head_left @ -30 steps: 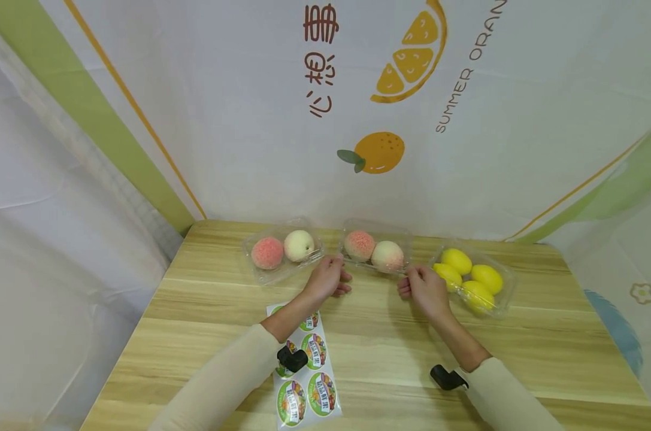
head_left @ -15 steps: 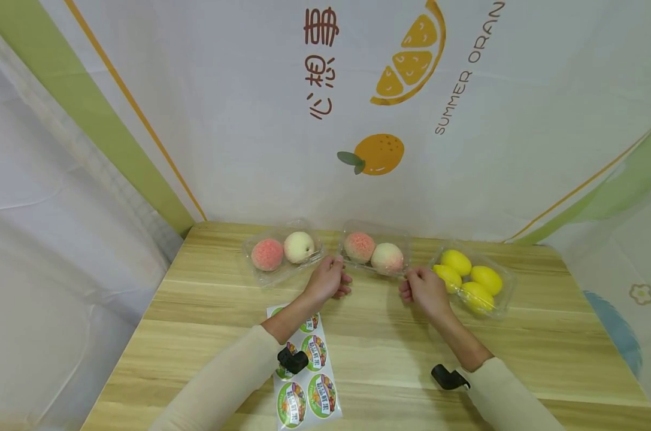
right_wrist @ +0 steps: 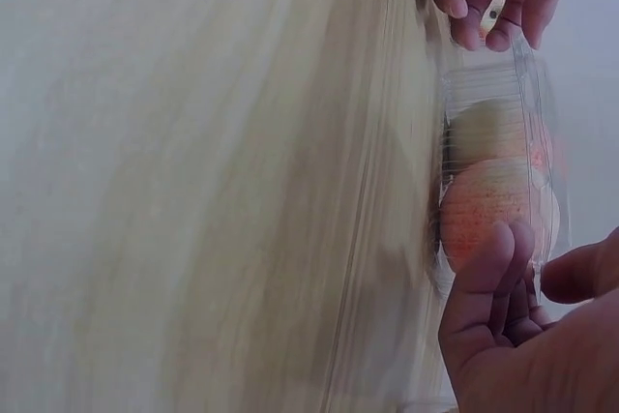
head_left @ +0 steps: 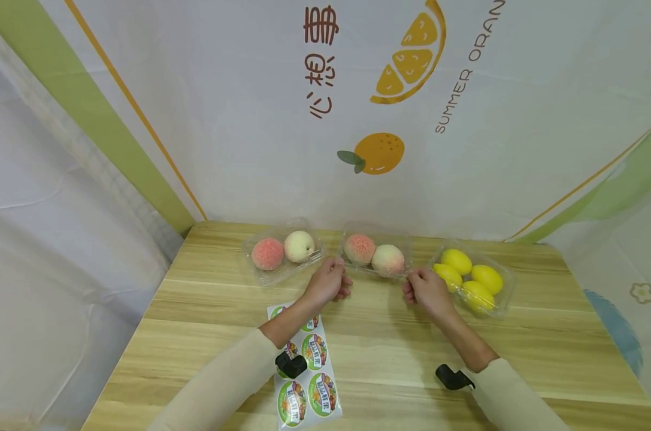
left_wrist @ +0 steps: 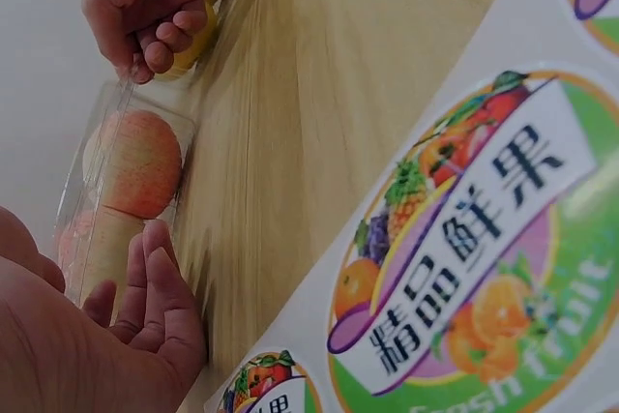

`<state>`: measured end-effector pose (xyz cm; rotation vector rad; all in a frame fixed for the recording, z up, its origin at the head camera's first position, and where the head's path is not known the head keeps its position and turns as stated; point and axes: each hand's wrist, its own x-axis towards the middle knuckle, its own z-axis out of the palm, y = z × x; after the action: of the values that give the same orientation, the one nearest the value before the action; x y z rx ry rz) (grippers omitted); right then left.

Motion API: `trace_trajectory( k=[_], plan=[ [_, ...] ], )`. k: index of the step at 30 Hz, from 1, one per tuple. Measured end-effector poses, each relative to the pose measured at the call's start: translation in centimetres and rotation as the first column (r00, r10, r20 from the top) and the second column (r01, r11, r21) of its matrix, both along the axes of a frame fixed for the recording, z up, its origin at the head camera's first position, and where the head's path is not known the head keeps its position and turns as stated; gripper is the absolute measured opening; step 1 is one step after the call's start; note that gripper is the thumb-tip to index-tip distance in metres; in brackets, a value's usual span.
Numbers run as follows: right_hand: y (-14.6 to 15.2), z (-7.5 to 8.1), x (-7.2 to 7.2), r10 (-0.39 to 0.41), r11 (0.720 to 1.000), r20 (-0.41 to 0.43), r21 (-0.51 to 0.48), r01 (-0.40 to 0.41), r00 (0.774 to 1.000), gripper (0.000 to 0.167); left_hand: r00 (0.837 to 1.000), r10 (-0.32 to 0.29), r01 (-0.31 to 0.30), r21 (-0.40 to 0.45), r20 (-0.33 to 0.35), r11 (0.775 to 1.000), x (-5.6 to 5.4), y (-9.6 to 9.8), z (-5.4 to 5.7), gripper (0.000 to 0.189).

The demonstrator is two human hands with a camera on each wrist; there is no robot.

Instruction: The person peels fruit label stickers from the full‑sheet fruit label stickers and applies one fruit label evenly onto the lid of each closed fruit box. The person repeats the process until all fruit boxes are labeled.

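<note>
A clear plastic clamshell box [head_left: 381, 230] with two peaches sits at the back middle of the table. One peach [head_left: 360, 249] is pinkish red, the other peach [head_left: 388, 259] pale with a pink side. My left hand [head_left: 327, 280] pinches the box's rim at its front left corner. At the front right corner my right hand [head_left: 429, 290] holds the same rim; the right wrist view shows its thumb [right_wrist: 575, 273] and curled fingers on either side of the edge. In the left wrist view, ribbed plastic covers the peaches, and my left hand's lower fingers [left_wrist: 160, 292] curl loosely beside it.
Left of this box stands another clear box [head_left: 273, 276] with two peaches. To the right is a box [head_left: 500, 311] of several lemons, close beside my right hand. A sheet of round fruit stickers [head_left: 330, 374] lies under my left forearm. A printed white curtain [head_left: 239, 120] hangs behind the table.
Both hands stay at the box's front corners. My right hand has shifted slightly to the right and nearer to me; the left has barely moved. The boxes keep their places.
</note>
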<state>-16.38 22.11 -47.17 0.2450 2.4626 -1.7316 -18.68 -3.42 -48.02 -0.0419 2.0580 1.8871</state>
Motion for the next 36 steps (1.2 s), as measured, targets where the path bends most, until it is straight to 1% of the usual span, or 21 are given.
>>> trace_trajectory(
  k=[8,9,10,13,16,17,18,22,25,28,32,34,36],
  plan=[
    [0.5,0.0,0.4,0.050,0.999,0.005,0.016,-0.050,0.999,0.026,1.000,-0.015,0.015,0.006,0.015,1.000,1.2,-0.6,0.1,0.036],
    [0.6,0.0,0.5,0.054,0.998,0.009,0.016,-0.055,0.998,0.026,1.000,-0.019,0.019,0.001,0.013,1.000,1.4,-0.7,0.2,0.036],
    [0.7,0.0,0.5,0.058,0.998,0.014,0.013,-0.058,0.998,0.025,1.000,-0.026,0.026,0.002,-0.004,1.000,1.4,-0.8,-0.3,0.037],
    [1.1,0.1,0.7,0.081,0.996,0.021,0.020,-0.082,0.996,0.025,0.999,-0.033,0.033,-0.013,-0.016,0.999,1.6,-1.2,-0.2,0.034],
    [1.5,0.1,0.9,0.109,0.994,0.027,0.023,-0.109,0.994,0.025,0.999,-0.035,0.034,-0.029,-0.014,0.999,1.7,-1.5,-0.1,0.032],
    [1.7,0.2,1.0,0.119,0.992,0.027,0.030,-0.120,0.993,0.025,1.000,-0.030,0.030,-0.039,0.001,0.999,1.8,-1.6,0.3,0.032],
    [1.8,0.2,1.1,0.127,0.991,0.031,0.031,-0.128,0.991,0.025,1.000,-0.027,0.027,-0.044,0.003,0.999,1.7,-1.7,0.3,0.032],
    [2.1,0.4,1.4,0.155,0.987,0.032,0.047,-0.156,0.987,0.026,1.000,-0.015,0.015,-0.061,-0.008,0.998,1.7,-1.9,0.3,0.031],
    [2.4,0.4,1.6,0.175,0.983,0.013,0.053,-0.175,0.985,0.025,1.000,-0.010,0.008,-0.070,-0.028,0.998,1.8,-1.9,0.5,0.031],
    [2.6,0.4,1.8,0.206,0.976,-0.011,0.076,-0.204,0.979,0.027,0.999,-0.010,0.007,-0.070,-0.039,0.997,1.8,-1.9,0.5,0.027],
    [2.7,0.5,2.4,0.223,0.970,0.011,0.101,-0.223,0.975,0.028,0.999,-0.006,0.003,-0.069,-0.043,0.998,1.7,-2.0,0.1,0.020],
    [2.7,0.6,2.8,0.215,0.972,0.036,0.093,-0.218,0.976,0.028,0.999,-0.008,0.005,-0.074,-0.049,0.997,1.7,-2.0,0.0,0.019],
    [2.8,0.6,3.2,0.216,0.971,0.045,0.090,-0.220,0.975,0.028,0.998,-0.012,0.007,-0.086,-0.059,0.996,1.8,-2.0,0.0,0.019]
  ],
)
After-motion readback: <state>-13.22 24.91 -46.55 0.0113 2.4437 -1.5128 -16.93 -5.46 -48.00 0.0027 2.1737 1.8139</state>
